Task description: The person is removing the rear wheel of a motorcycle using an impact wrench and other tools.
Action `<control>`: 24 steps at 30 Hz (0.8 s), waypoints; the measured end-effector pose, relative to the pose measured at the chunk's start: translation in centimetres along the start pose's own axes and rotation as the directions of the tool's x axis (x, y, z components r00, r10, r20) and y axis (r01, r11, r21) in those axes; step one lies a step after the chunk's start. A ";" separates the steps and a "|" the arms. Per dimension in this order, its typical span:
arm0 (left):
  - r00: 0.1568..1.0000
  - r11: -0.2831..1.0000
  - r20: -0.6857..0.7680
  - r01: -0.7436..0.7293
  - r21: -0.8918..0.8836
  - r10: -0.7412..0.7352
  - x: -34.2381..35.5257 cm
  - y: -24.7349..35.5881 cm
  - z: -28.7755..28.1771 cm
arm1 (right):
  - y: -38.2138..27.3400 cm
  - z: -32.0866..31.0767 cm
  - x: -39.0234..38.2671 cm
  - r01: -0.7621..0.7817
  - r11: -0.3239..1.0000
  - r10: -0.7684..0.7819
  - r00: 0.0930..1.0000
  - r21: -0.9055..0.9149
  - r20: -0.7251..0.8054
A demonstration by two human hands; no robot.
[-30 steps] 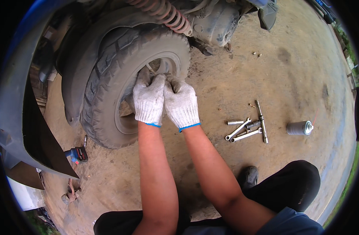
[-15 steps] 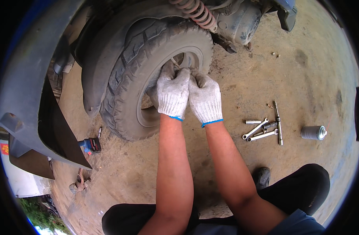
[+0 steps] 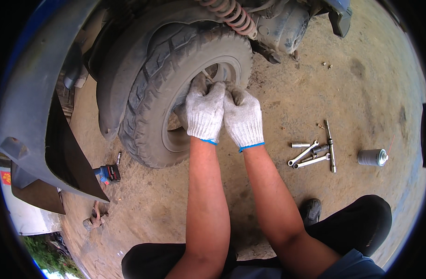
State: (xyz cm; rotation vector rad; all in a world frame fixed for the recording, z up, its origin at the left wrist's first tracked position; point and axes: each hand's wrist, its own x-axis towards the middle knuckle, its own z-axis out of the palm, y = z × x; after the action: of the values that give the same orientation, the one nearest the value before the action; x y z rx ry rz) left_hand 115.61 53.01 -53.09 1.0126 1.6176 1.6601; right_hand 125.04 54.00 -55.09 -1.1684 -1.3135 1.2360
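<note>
A dusty, knobbly wheel (image 3: 150,109) stands upright under the vehicle, its rim opening facing me. At that opening, my left hand (image 3: 205,109) and my right hand (image 3: 243,111) are side by side, both in white knitted gloves with blue cuff edges. The fingers of both are curled and closed, thumbs nearly meeting. Whatever they grip lies behind the gloves and cannot be made out. Just above the left fingers, a thin light rod-like part (image 3: 206,74) shows inside the rim.
Wrenches (image 3: 311,160), sockets and a T-handle bar (image 3: 331,146) lie on the floor at right, near a spray can (image 3: 373,157). A cordless power tool (image 3: 110,173) lies at left, below a dark fender (image 3: 41,107). A pink coil spring (image 3: 231,16) hangs above the wheel. Small nuts (image 3: 327,65) are scattered far right.
</note>
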 end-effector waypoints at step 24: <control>0.991 0.963 0.058 0.129 -0.236 -0.119 0.4 -1.9 -0.8 | -2.0 -1.1 -0.3 -0.088 0.994 0.092 0.994 -0.063 0.060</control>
State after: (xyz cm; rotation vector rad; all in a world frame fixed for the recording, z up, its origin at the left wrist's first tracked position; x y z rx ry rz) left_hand 114.56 53.02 -54.91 0.8034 1.3839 1.6876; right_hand 126.13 53.74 -53.07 -1.2523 -1.3661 1.3157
